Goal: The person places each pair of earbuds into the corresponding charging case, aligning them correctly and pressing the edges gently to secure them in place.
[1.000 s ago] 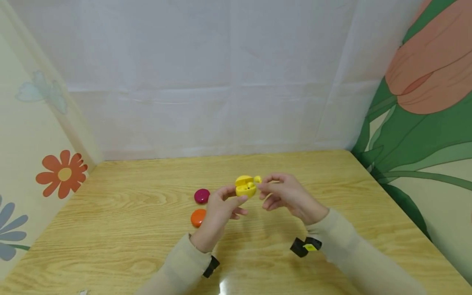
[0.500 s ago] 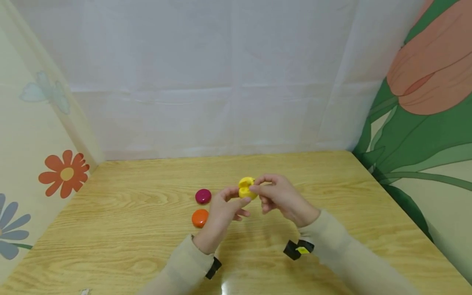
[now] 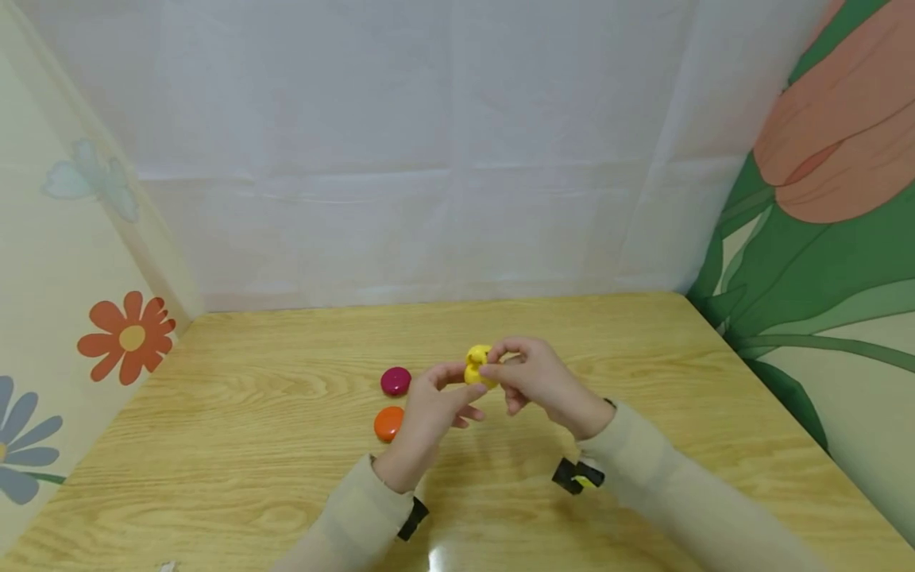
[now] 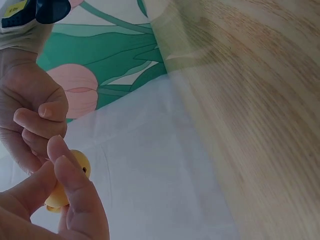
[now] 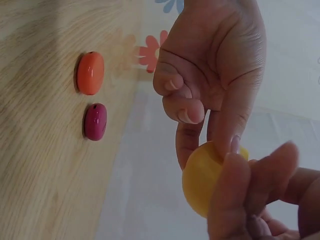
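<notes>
Held up over the table is a small yellow earbud case (image 3: 475,376), its rounded lid raised. My left hand (image 3: 433,401) grips it between thumb and fingers from the left side. Thumb and index finger of my right hand (image 3: 539,384) come together at the case's opening, pinching a yellow earbud that the fingers hide now. In the right wrist view, the smooth round yellow shell (image 5: 200,175) shows between both hands' fingers. From the left wrist, only part of the yellow case (image 4: 81,161) is visible behind the left fingers.
Just left of the left hand lie two glossy rounded cases on the wooden table (image 3: 272,445), one magenta (image 3: 395,381) and one orange (image 3: 388,424). A white sheet (image 3: 343,159) hangs behind the table, and flower-painted walls flank it.
My right hand has moved left, bringing the yellow earbud from beside the case to its opening, where the fingers now cover it. The left hand keeps holding the case nearly still.
</notes>
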`<state>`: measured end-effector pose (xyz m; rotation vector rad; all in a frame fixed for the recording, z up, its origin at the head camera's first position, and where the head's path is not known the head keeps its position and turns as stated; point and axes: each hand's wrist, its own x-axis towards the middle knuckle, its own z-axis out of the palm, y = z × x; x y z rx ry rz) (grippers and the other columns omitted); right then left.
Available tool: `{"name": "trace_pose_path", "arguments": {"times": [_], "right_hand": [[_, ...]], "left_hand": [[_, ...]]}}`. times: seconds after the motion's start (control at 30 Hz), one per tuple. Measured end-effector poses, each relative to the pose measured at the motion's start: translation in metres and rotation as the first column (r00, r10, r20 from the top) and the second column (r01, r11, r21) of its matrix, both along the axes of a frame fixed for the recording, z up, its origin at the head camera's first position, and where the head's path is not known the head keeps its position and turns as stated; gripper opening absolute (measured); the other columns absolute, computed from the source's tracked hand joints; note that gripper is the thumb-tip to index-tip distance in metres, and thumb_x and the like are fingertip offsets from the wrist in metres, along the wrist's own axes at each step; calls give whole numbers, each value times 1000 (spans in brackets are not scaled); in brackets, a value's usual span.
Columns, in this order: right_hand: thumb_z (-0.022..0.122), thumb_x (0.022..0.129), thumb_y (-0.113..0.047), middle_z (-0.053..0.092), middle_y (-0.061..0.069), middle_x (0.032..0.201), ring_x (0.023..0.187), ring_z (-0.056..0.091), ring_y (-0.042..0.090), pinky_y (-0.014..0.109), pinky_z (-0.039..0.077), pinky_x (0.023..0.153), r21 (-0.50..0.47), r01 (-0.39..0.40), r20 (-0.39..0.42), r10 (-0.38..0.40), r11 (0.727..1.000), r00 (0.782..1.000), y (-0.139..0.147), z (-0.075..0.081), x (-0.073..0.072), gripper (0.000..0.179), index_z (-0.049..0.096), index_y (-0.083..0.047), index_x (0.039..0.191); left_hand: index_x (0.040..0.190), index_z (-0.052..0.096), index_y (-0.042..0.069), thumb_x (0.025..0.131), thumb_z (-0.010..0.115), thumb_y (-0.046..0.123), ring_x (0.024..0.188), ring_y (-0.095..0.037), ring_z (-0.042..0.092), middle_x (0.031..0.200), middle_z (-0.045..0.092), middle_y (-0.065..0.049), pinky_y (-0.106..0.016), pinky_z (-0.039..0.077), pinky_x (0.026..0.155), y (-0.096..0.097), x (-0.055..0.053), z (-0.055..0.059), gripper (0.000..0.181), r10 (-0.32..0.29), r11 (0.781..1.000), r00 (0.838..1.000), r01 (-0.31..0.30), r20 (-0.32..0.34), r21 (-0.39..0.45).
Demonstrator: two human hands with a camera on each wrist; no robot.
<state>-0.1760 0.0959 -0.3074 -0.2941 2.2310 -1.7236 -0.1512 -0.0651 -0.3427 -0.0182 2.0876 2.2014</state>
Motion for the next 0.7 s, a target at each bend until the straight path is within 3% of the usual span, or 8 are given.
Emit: {"name": "trace_pose_path", "arguments": {"times": [0.3,0.7], "right_hand": [[60,97,-12,49,2,52,42,50,10,26,50,48,63,-44,-53,47,997,998,-1,2,-1,16,56,4,99],[64,94,-9,55,5,57,43,50,11,25,49,48,72,26,-113,-17,997,993,-6,6,0,15,59,4,99]], "left_hand": [[118,63,-4,88,71,8,56,-12,66,110,62,-14,-20,49,51,-2,-2,-1,33,-10,1000,1000,10,7,-12],[120,62,-5,88,71,8,55,-13,66,111,63,-15,-20,49,50,-2,-1,-2,35,-26,1000,1000,26,-1,-3]]}}
